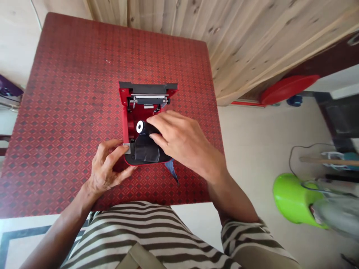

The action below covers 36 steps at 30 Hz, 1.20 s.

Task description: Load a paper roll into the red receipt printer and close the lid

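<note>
A small red device (126,112) with its lid flipped open lies in the middle of the red patterned table (70,93). Inside it sits a black roll with a white core (140,127), and a dark sheet from the roll (144,149) lies over the device's front. My right hand (182,140) rests on the roll, fingers curled over its top. My left hand (108,166) grips the device's front left corner, thumb and forefinger pinched at a small grey button.
A dark strip end (172,170) sticks out under my right wrist. Beyond the table's right edge are a green plastic stool (291,200), a red basin (286,87) and a cable on the floor. A wooden wall (224,30) stands behind.
</note>
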Motion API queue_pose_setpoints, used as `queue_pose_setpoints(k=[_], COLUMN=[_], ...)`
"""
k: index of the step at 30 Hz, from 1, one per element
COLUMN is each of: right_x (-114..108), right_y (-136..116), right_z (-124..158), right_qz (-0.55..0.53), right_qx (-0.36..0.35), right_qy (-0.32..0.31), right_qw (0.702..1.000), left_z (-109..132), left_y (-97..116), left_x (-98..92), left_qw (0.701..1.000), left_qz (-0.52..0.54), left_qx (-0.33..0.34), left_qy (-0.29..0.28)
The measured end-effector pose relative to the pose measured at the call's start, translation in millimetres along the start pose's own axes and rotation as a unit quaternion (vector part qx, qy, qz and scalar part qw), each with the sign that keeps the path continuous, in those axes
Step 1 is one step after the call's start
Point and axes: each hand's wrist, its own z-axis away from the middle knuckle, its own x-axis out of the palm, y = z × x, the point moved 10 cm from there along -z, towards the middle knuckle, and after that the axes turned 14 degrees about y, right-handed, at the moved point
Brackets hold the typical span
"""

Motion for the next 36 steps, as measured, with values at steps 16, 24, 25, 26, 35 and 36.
queue_pose_setpoints(k=[16,24,25,26,35,36], right_x=[55.7,11.7,10.7,10.6,5.7,5.1], right_y=[4.6,-4.2,-5.1,-5.0,1.0,0.9], right_z=[-25.5,1.1,6.0,9.8,14.9,16.1], right_qz=[0.105,-0.143,-0.163,-0.178,-0.24,-0.233], right_qx=[0.031,-0.031,-0.039,-0.04,-0.022,-0.02], right_qy=[-0.172,-0.064,-0.061,-0.055,0.041,0.046], right_qw=[0.979,0.987,0.984,0.982,0.97,0.971], left_z=[5.3,4.5,3.4,2.3,-12.6,-19.2], left_y=[0.2,-1.2,-1.0,-0.9,3.2,3.0], left_x=[2.6,1.6,1.5,1.4,-10.7,-14.5], left_qw=[1.0,1.0,1.0,1.0,1.0,1.0], left_qz=[-0.017,-0.017,-0.016,-0.016,-0.006,-0.007], left_qx=[0.003,0.001,0.001,0.0,-0.02,-0.024], left_qy=[-0.017,-0.02,-0.018,-0.017,-0.017,-0.016])
